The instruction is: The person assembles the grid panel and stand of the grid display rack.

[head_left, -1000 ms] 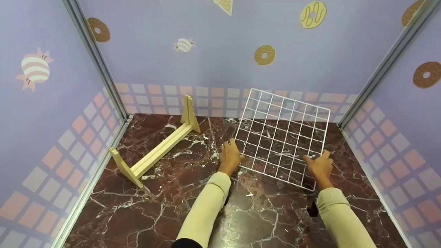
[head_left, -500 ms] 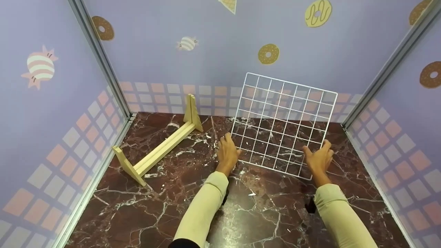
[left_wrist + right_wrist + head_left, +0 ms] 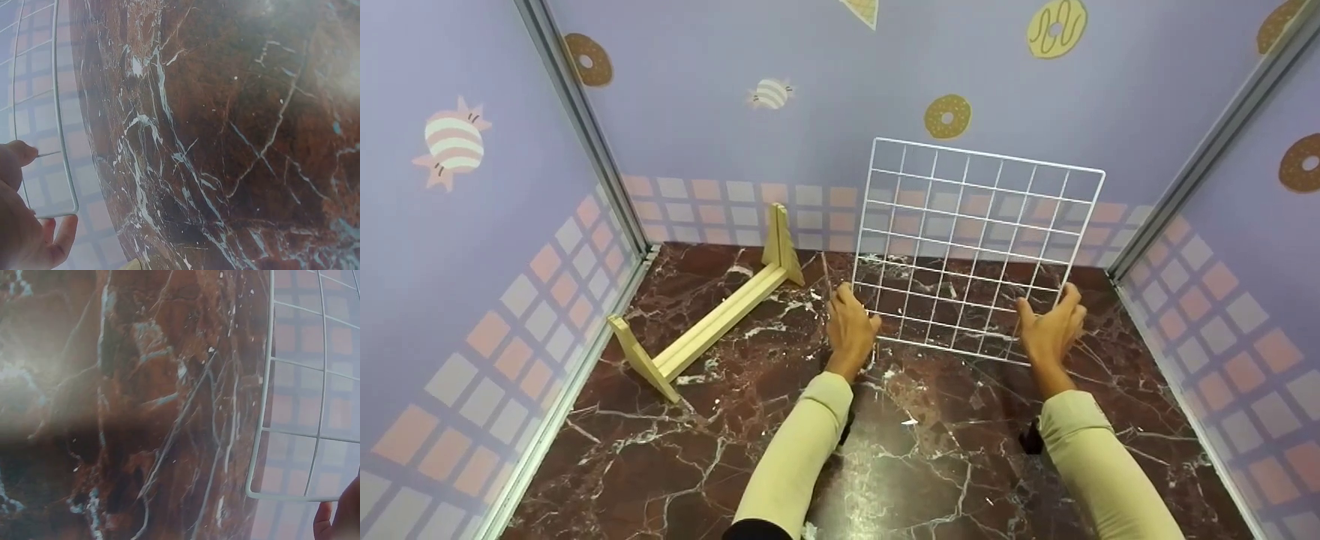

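A white wire grid panel [image 3: 971,245] is held up and tilted in front of the back wall in the head view. My left hand [image 3: 850,331] grips its left edge near the bottom corner, thumb on the near side. On the opposite edge, also low down, my right hand [image 3: 1050,328] grips it the same way. The left wrist view shows thumb and fingers [image 3: 63,239] around the wire frame by a rounded corner. Only a bit of the right hand [image 3: 340,520] appears in its wrist view, at the panel's edge.
To the left, a pale wooden stand [image 3: 724,322] with two upright ends and a crossbar rests on the dark red marbled surface [image 3: 697,465]. Patterned lilac walls [image 3: 675,112] enclose the back and both sides, with metal posts [image 3: 577,127] in the corners.
Both hands have raised the grid panel and tipped it more upright, its top edge climbing up the wall. The wooden stand stays put; the head view has shifted slightly.
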The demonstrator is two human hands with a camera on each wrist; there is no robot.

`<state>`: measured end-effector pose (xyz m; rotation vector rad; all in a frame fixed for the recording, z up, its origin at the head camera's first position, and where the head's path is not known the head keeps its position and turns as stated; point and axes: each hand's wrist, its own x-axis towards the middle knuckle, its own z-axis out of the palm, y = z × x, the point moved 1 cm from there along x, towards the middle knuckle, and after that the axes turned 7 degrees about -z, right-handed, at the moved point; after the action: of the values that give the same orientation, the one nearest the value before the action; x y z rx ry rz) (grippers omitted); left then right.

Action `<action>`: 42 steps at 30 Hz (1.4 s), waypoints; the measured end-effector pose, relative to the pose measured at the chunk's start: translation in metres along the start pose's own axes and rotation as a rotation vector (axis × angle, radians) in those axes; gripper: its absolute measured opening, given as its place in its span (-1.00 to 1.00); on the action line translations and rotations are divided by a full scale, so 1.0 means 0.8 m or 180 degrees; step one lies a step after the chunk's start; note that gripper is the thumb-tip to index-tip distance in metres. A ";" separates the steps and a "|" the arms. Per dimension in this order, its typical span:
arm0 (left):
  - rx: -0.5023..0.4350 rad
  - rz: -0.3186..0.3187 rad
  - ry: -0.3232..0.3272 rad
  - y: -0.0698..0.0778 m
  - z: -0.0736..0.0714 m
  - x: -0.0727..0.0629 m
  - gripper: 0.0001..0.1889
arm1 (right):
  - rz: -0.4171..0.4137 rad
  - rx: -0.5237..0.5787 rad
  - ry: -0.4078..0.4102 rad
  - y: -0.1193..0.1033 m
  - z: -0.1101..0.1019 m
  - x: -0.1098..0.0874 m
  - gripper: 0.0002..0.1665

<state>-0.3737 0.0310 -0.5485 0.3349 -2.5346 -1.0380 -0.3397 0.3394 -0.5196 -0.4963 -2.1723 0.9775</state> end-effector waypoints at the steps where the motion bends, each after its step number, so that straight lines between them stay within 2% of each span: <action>1: -0.0001 -0.0025 0.0030 -0.001 -0.001 0.000 -0.23 | -0.0025 0.0009 0.0021 -0.003 0.002 0.000 -0.08; 11: 0.0055 -0.0108 0.0313 -0.006 -0.013 0.014 -0.19 | -0.0248 0.0240 0.0139 -0.034 0.016 0.001 -0.10; 17: 0.0034 -0.0096 0.0320 -0.009 -0.021 0.022 -0.17 | -0.0348 0.0343 0.0152 -0.048 0.021 0.005 -0.11; 26: -0.0295 -0.0157 0.0341 -0.009 -0.036 0.034 -0.18 | -0.0481 0.0460 0.0196 -0.072 0.026 0.007 -0.10; 36: -0.0375 -0.0009 0.0481 0.000 -0.060 0.050 -0.19 | -0.0515 0.0577 0.0286 -0.098 0.029 0.018 -0.10; 42: -0.0280 -0.0058 0.0487 -0.005 -0.064 0.051 -0.18 | -0.0602 0.0487 0.0256 -0.101 0.034 0.014 -0.08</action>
<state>-0.3880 -0.0179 -0.5073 0.3974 -2.3469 -1.0838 -0.3720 0.2801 -0.4657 -0.2484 -2.0128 0.9920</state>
